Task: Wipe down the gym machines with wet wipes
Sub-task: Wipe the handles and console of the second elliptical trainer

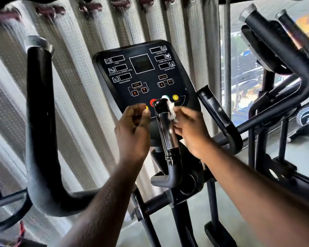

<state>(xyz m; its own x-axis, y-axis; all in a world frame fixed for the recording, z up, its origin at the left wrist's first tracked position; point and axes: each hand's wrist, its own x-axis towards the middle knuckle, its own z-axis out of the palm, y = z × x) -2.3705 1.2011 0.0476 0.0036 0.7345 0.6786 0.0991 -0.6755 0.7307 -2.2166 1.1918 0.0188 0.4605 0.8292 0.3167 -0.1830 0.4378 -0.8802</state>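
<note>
- Hanging across the whole background: pale dotted curtain [82, 72], falling in folds from ring hooks behind the machine.
- Curving up on the left edge of the machine: thick black moving handlebar [38, 107], capped in grey at the top, well apart from both hands.
- Standing at the centre, tilted back: black console panel [143, 75] of the elliptical trainer, showing windows labelled TIME, ROTATIONAL SPEED, RESISTANCE, DISTANCE, HEART RATE and CALORIES, with red, green and yellow buttons along its lower edge.
- Crowding the right side by the window: second machine's black handlebars [292, 56], not being touched.
- Rising in front of the console between the two hands: fixed grip handle [166, 129], black at its top, with a shiny metal sensor plate down its length.
- Hovering just left of the handle: left hand [132, 132], fingers curled loosely inward, holding nothing visible, fingertips near the red button.
- Pressing against the handle's right side: right hand [191, 129], fingers pinched narrow around the wipe.
- Bunching between the right fingers and the upper handle: white wet wipe [172, 111], crumpled, touching the grip.
- Holding anything: no container in view.
</note>
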